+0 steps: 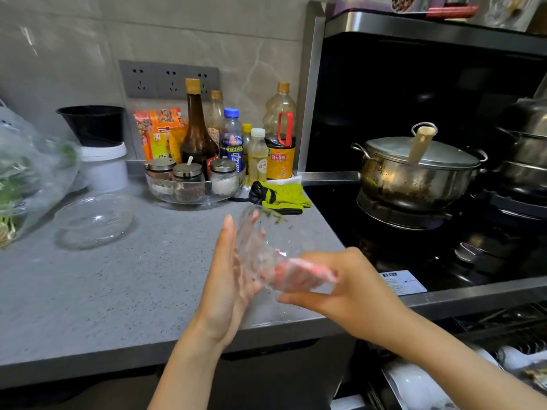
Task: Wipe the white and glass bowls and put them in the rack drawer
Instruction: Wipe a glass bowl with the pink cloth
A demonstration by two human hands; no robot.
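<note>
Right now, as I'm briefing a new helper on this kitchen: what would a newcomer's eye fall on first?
First, the glass bowl held above the counter near its front edge: the left hand supports it with straight fingers while the right hand grips a pink cloth against it. Next comes the steel pot on the stove at the right, then the cluster of bottles at the back of the counter.
</note>
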